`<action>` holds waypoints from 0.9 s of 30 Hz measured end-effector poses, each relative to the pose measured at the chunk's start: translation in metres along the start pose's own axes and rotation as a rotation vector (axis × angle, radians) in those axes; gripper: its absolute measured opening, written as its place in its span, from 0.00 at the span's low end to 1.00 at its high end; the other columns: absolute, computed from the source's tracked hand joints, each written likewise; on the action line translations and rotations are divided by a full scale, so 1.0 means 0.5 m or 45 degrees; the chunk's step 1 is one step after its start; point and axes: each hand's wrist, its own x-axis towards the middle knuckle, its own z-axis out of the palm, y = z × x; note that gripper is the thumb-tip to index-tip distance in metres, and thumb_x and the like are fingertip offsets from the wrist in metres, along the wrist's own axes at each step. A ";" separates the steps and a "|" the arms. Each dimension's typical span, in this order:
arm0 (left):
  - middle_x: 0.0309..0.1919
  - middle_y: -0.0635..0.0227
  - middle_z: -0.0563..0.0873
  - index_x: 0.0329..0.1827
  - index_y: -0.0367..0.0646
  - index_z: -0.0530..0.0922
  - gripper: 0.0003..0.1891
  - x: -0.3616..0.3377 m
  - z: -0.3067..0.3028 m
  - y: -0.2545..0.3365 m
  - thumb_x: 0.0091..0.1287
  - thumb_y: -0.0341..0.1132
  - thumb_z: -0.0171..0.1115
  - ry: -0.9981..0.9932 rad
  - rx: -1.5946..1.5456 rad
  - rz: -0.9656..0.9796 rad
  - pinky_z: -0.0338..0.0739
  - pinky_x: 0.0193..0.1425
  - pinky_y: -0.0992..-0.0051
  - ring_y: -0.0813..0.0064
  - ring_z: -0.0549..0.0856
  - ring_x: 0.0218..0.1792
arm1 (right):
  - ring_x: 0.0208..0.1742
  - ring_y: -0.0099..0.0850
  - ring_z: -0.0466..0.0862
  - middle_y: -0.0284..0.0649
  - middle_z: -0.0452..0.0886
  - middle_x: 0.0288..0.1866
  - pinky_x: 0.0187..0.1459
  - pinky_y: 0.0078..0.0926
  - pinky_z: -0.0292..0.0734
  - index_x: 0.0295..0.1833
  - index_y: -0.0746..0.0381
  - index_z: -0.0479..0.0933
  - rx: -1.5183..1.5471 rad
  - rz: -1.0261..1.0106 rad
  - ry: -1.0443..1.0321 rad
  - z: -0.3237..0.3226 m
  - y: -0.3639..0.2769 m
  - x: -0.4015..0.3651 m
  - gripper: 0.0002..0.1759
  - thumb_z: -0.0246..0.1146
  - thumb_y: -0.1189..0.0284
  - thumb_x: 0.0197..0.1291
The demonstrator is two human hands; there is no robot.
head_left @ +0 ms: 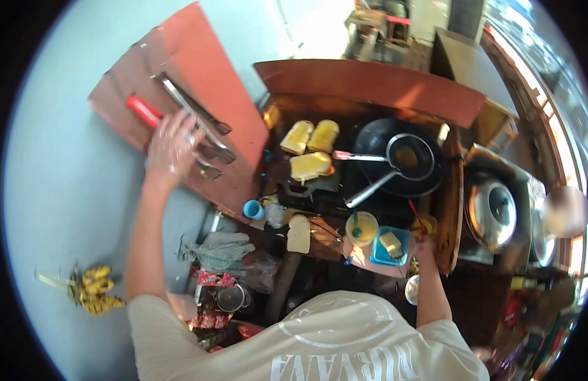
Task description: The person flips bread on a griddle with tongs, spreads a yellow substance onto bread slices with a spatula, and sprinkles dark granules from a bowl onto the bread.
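My left hand (173,143), in a clear plastic glove, reaches up to a red hanging board with its fingers stretched over metal tongs (179,95). Beside it is a red handle (143,110). Low at the right, my right hand (424,248) is closed around the lower end of a thin red stick (415,209), by a small yellow item (428,225). Close to that hand stand a blue tub (380,255) with a pale yellow block (390,244) and a cup of yellow spread (367,227). Several yellow-coated bread slices (311,166) lie on the dark griddle.
A black wok (373,143) holds a small pan (420,147); both handles point left. One plain bread slice (299,233) lies on the front ledge near a blue cup (253,209). A lidded metal pot (497,222) stands right. Bananas (97,292) hang at the left wall.
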 end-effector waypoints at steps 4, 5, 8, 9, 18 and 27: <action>0.59 0.64 0.82 0.50 0.50 0.86 0.17 0.020 -0.006 -0.132 0.55 0.35 0.69 -0.328 0.368 0.105 0.55 0.80 0.56 0.63 0.71 0.70 | 0.38 0.43 0.78 0.43 0.75 0.37 0.46 0.48 0.83 0.47 0.60 0.73 -0.958 -0.395 -0.277 -0.183 0.017 0.257 0.11 0.62 0.65 0.66; 0.56 0.65 0.83 0.47 0.51 0.87 0.14 0.025 0.001 -0.154 0.57 0.34 0.67 -0.379 0.479 0.155 0.56 0.80 0.56 0.64 0.73 0.68 | 0.38 0.44 0.78 0.43 0.75 0.37 0.45 0.47 0.83 0.48 0.60 0.73 -1.293 -0.702 -0.355 -0.247 0.028 0.338 0.12 0.63 0.66 0.66; 0.51 0.66 0.85 0.42 0.51 0.89 0.10 0.052 -0.018 -0.171 0.58 0.33 0.64 -0.662 0.624 0.152 0.57 0.79 0.57 0.65 0.77 0.63 | 0.36 0.42 0.77 0.41 0.73 0.37 0.42 0.46 0.82 0.47 0.60 0.72 -0.108 0.168 0.126 -0.043 -0.011 0.101 0.13 0.65 0.65 0.64; 0.51 0.66 0.85 0.42 0.51 0.89 0.10 0.058 -0.033 -0.168 0.58 0.33 0.64 -0.663 0.622 0.143 0.57 0.79 0.57 0.65 0.77 0.63 | 0.36 0.42 0.77 0.41 0.73 0.37 0.42 0.46 0.82 0.47 0.60 0.72 -0.114 0.166 0.119 -0.008 -0.018 0.037 0.13 0.65 0.65 0.64; 0.47 0.66 0.83 0.34 0.44 0.88 0.11 -0.050 -0.129 -0.018 0.48 0.32 0.65 -0.325 0.578 -0.075 0.73 0.59 0.64 0.67 0.79 0.53 | 0.27 0.30 0.72 0.32 0.66 0.25 0.30 0.30 0.70 0.41 0.55 0.72 -0.389 0.017 -0.073 0.020 -0.044 -0.072 0.08 0.65 0.68 0.63; 0.25 0.71 0.77 0.67 0.55 0.72 0.19 -0.318 0.353 0.389 0.76 0.46 0.53 -0.736 -2.131 -1.354 0.70 0.20 0.75 0.80 0.76 0.19 | 0.23 0.28 0.68 0.34 0.64 0.27 0.26 0.27 0.65 0.39 0.58 0.72 -1.332 -0.462 0.049 -0.043 -0.052 -0.063 0.11 0.63 0.63 0.65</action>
